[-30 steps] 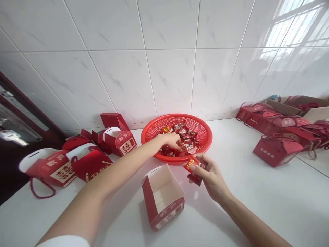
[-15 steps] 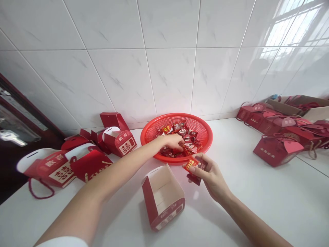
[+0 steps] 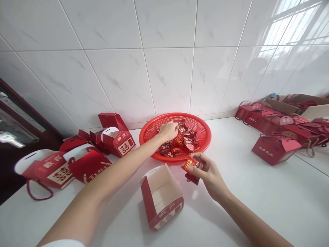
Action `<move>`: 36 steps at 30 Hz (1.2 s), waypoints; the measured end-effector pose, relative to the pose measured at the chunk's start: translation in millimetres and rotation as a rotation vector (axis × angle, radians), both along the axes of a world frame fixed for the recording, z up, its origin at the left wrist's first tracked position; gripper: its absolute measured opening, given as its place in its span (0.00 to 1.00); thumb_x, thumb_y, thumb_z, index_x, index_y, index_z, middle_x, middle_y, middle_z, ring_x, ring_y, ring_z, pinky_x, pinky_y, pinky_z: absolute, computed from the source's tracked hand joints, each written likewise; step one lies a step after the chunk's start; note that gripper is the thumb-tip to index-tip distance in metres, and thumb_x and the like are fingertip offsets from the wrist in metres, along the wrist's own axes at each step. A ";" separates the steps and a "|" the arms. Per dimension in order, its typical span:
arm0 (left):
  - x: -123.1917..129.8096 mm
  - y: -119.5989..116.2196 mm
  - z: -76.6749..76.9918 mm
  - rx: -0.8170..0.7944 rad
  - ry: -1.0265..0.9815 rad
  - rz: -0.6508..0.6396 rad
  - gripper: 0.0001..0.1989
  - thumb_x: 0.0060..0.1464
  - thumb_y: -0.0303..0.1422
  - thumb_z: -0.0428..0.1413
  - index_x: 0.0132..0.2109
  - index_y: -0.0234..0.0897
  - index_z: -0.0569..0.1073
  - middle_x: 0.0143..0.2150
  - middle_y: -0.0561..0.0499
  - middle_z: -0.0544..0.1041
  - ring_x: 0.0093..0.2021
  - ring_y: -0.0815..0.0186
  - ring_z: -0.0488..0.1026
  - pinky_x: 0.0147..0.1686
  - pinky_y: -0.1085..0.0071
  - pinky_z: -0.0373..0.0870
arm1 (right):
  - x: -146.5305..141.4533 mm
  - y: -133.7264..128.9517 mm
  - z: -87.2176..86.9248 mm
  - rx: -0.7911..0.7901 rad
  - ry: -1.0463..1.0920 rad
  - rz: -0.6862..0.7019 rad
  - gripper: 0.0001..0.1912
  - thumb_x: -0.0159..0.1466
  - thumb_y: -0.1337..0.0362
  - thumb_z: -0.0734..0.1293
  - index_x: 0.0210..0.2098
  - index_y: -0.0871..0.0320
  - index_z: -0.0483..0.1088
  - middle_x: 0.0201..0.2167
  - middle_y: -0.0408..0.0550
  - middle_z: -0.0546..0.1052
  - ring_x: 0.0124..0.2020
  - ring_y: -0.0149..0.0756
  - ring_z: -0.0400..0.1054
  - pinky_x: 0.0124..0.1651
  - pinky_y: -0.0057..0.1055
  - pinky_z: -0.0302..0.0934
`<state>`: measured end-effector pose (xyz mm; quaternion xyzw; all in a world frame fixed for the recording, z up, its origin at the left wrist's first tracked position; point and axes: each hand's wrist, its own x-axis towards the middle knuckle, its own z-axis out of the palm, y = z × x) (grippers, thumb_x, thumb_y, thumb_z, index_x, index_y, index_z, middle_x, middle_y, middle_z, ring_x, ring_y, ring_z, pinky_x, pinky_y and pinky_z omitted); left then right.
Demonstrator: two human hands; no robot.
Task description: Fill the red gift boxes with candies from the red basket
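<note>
A round red plastic basket (image 3: pixel 207 137) holds a pile of wrapped candies (image 3: pixel 188 142) in red and dark wrappers. My left hand (image 3: pixel 168 131) reaches into it, fingers curled down at the pile; what they pinch, if anything, is hidden. Just in front of the basket, my right hand (image 3: pixel 205 169) grips several wrapped candies (image 3: pixel 194 168) between thumb and fingers. Below, between my forearms, stands an open-topped red gift box (image 3: pixel 162 199) with a pale interior and nothing visible inside.
Several red gift boxes (image 3: pixel 123 142), some with open lids, stand on the left. More closed red boxes (image 3: pixel 276 149) line the right, beside a cardboard carton (image 3: pixel 308 106). A white tiled wall (image 3: pixel 169 79) rises behind the white tabletop (image 3: pixel 223 144).
My left hand has shifted from the middle of the candy pile back and left within the basket. My right hand keeps its candies in nearly the same place.
</note>
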<state>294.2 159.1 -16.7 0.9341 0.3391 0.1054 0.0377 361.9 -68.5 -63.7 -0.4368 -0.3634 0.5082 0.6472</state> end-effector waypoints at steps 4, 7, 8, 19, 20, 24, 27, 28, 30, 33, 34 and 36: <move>1.6 -1.3 2.2 -0.030 -0.010 -0.105 0.15 0.62 0.26 0.49 0.51 0.36 0.77 0.52 0.42 0.78 0.53 0.55 0.76 0.52 0.62 0.71 | 0.2 0.4 0.7 -0.002 0.001 0.001 0.22 0.56 0.55 0.79 0.42 0.58 0.69 0.28 0.42 0.77 0.24 0.32 0.74 0.26 0.26 0.63; 3.1 -6.1 2.3 -0.098 0.072 -0.256 0.13 0.64 0.32 0.52 0.50 0.38 0.78 0.53 0.44 0.79 0.54 0.56 0.75 0.55 0.66 0.69 | 0.2 0.8 0.6 -0.008 -0.012 -0.004 0.22 0.56 0.55 0.79 0.41 0.58 0.69 0.26 0.41 0.76 0.25 0.33 0.74 0.26 0.26 0.63; 3.3 -7.0 1.6 -0.130 0.116 -0.297 0.13 0.63 0.35 0.54 0.50 0.38 0.79 0.53 0.44 0.80 0.53 0.56 0.76 0.53 0.67 0.70 | 0.1 0.9 0.5 -0.009 -0.017 -0.005 0.22 0.56 0.55 0.79 0.41 0.58 0.69 0.26 0.41 0.76 0.25 0.33 0.74 0.25 0.26 0.62; 0.4 1.7 -5.0 -0.314 0.339 -0.393 0.31 0.59 0.38 0.60 0.68 0.45 0.67 0.62 0.46 0.76 0.58 0.54 0.75 0.52 0.69 0.70 | -0.3 -0.7 0.8 -0.004 -0.035 0.000 0.22 0.57 0.54 0.79 0.41 0.58 0.69 0.26 0.41 0.75 0.24 0.32 0.73 0.26 0.26 0.62; 0.9 2.1 -5.5 -0.322 0.346 -0.401 0.29 0.59 0.37 0.59 0.67 0.45 0.69 0.61 0.47 0.78 0.56 0.55 0.76 0.52 0.69 0.70 | -0.4 -0.5 1.0 -0.004 -0.035 0.000 0.22 0.57 0.54 0.79 0.41 0.58 0.69 0.25 0.41 0.75 0.24 0.32 0.73 0.26 0.26 0.62; 1.0 4.2 -6.9 -0.335 0.346 -0.376 0.22 0.58 0.35 0.59 0.60 0.44 0.77 0.56 0.48 0.81 0.53 0.56 0.77 0.50 0.70 0.70 | -1.1 -0.4 1.6 -0.006 -0.042 -0.002 0.23 0.56 0.53 0.79 0.41 0.58 0.69 0.26 0.40 0.75 0.24 0.32 0.73 0.26 0.26 0.62; -0.6 5.1 -5.5 -0.350 0.336 -0.350 0.17 0.56 0.31 0.56 0.51 0.44 0.83 0.50 0.50 0.84 0.47 0.59 0.79 0.44 0.72 0.72 | -1.3 -0.8 2.1 -0.014 -0.057 -0.004 0.23 0.56 0.52 0.79 0.40 0.57 0.69 0.25 0.41 0.75 0.24 0.33 0.73 0.26 0.27 0.62; -1.1 5.2 -4.7 -0.352 0.330 -0.342 0.17 0.55 0.30 0.55 0.48 0.43 0.84 0.48 0.50 0.85 0.46 0.60 0.80 0.43 0.73 0.72 | -1.2 -1.0 2.2 -0.015 -0.060 -0.006 0.23 0.56 0.52 0.79 0.41 0.57 0.69 0.25 0.41 0.75 0.24 0.33 0.73 0.26 0.27 0.62; -1.4 5.0 -3.2 -0.343 0.313 -0.322 0.17 0.55 0.28 0.53 0.46 0.42 0.84 0.48 0.50 0.85 0.45 0.61 0.80 0.42 0.74 0.71 | -1.0 -1.2 2.5 -0.015 -0.064 -0.006 0.23 0.56 0.52 0.79 0.41 0.57 0.69 0.26 0.41 0.75 0.25 0.33 0.73 0.26 0.27 0.62; -1.5 4.3 -2.1 -0.327 0.293 -0.295 0.15 0.58 0.34 0.54 0.46 0.39 0.83 0.48 0.47 0.84 0.45 0.59 0.79 0.41 0.73 0.71 | -0.7 -1.3 3.2 -0.014 -0.061 -0.003 0.23 0.56 0.52 0.79 0.41 0.57 0.69 0.26 0.41 0.75 0.25 0.33 0.72 0.26 0.27 0.62; -1.6 4.2 -2.2 -0.330 0.293 -0.292 0.15 0.59 0.37 0.55 0.46 0.38 0.83 0.47 0.46 0.85 0.44 0.58 0.79 0.40 0.72 0.71 | -0.7 -1.2 3.5 -0.013 -0.059 -0.001 0.23 0.56 0.52 0.79 0.40 0.57 0.68 0.26 0.41 0.75 0.25 0.33 0.72 0.26 0.27 0.62; -2.1 4.2 -3.0 -0.344 0.300 -0.294 0.17 0.57 0.43 0.59 0.44 0.38 0.83 0.45 0.45 0.84 0.42 0.57 0.80 0.38 0.72 0.70 | -0.8 -1.2 3.8 -0.012 -0.056 0.003 0.23 0.56 0.53 0.79 0.40 0.57 0.68 0.25 0.41 0.75 0.25 0.33 0.73 0.26 0.27 0.62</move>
